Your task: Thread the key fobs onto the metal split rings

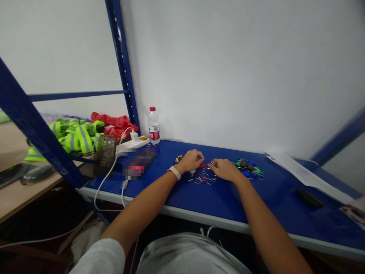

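My left hand (pixel 191 160), with a light band on its wrist, is closed with the fingertips pinched together by a small red piece (pixel 201 165). What it grips is too small to make out. Across from it, my right hand (pixel 224 168) is also closed, its fingers curled beside the metal rings; whatever they hold is hidden. Below and between both hands lie several loose key rings (pixel 197 180) and a red cord-like piece (pixel 203 178). A pile of green, blue and black keychains (pixel 248 167) sits just right of my right hand. Small dark-and-metal parts (pixel 178 158) lie behind my left wrist.
On the blue table (pixel 222 201) a water bottle (pixel 154 127) stands near the wall beside a white power strip (pixel 134 144). A white cable (pixel 98 190) hangs over the front edge. At the right lie white paper (pixel 308 175) and a black case (pixel 309 198). A blue post (pixel 122 57) rises at left.
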A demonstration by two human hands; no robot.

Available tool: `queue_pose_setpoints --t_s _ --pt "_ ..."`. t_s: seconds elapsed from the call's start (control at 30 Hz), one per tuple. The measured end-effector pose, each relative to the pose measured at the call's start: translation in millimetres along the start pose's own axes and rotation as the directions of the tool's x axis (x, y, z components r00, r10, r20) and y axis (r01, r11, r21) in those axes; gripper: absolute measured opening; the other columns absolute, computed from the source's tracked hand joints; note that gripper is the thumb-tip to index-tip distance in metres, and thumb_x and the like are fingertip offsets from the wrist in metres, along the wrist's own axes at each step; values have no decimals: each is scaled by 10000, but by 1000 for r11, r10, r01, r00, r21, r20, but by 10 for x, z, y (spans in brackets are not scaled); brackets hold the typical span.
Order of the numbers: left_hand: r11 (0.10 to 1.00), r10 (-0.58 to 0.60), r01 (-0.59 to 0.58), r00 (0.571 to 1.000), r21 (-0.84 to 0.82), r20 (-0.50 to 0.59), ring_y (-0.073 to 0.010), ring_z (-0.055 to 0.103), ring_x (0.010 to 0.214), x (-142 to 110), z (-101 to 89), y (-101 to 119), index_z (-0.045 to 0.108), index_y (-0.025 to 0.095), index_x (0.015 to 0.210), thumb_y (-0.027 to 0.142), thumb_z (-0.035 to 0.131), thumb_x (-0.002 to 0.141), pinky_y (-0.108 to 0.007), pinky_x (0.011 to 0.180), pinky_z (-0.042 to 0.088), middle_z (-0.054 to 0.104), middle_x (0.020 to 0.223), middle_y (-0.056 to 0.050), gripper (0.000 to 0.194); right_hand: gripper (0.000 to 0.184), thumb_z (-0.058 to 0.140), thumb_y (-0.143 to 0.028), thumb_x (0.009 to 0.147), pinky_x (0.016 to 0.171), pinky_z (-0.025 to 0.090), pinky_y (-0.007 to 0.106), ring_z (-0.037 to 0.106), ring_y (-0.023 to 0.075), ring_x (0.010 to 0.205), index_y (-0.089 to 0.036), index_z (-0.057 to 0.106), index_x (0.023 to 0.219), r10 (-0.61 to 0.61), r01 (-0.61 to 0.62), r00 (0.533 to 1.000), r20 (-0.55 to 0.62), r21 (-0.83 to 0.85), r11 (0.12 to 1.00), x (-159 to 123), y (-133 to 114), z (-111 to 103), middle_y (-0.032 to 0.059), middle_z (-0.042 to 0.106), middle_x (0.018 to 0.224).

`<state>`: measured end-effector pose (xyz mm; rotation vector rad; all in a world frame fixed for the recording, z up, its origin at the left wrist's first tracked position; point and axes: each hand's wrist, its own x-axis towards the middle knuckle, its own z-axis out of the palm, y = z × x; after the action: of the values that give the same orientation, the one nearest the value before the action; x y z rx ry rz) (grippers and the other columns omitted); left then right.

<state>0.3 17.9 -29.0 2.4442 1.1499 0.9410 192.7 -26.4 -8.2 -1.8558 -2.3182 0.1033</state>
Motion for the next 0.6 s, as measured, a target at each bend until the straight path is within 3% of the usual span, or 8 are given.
queue_pose_setpoints --t_s 0.23,0.3,0.37,0.43,0.5,0.6 --pt "999 38 -37 999 33 -24 -127 611 726 -9 5 -5 688 164 869 199 548 804 -241 754 488 643 913 -59 157 364 457 -476 895 668 396 327 640 269 813 -179 667 873 29 -30 999 -38 -6 1000 15 66 -26 145 693 854" --pt "998 37 -36 999 43 -37 -130 605 735 -8 1 -3 681 162 879 192 542 804 -247 764 487 637 920 -61 161 345 499 -466 883 676 419 338 634 256 787 -165 660 930 29 -21 991 -128 64 998 -35 17 -140 136 683 816" --pt "998 30 -27 998 57 -51 -139 601 755 -9 -9 4 675 159 905 193 539 807 -260 784 488 633 930 -64 171 389 540 -484 868 665 448 329 623 211 719 -157 614 1065 -32 98 962 -271 234 967 -159 -117 -350 98 669 770" --pt "997 23 -19 998 75 -58 -156 600 787 -12 -24 15 670 154 924 199 545 806 -282 809 488 633 933 -70 178 547 564 -555 840 655 484 317 632 181 737 -196 500 1247 -159 363 890 -426 454 814 -345 -309 -626 85 670 915" --pt "997 20 -16 999 81 -50 -173 597 817 -17 -38 28 668 150 937 197 549 803 -302 828 488 636 938 -77 185 716 588 -646 775 691 517 338 649 204 880 -282 384 1358 -268 581 793 -547 547 603 -536 -483 -908 80 624 1133" --pt "999 18 -17 999 39 -45 -181 595 847 -22 -49 54 669 145 949 173 544 801 -316 864 482 643 964 -88 196 730 573 -758 680 700 532 343 585 264 1129 -409 434 1307 -454 715 697 -555 594 369 -692 -566 -1192 7 556 1262"
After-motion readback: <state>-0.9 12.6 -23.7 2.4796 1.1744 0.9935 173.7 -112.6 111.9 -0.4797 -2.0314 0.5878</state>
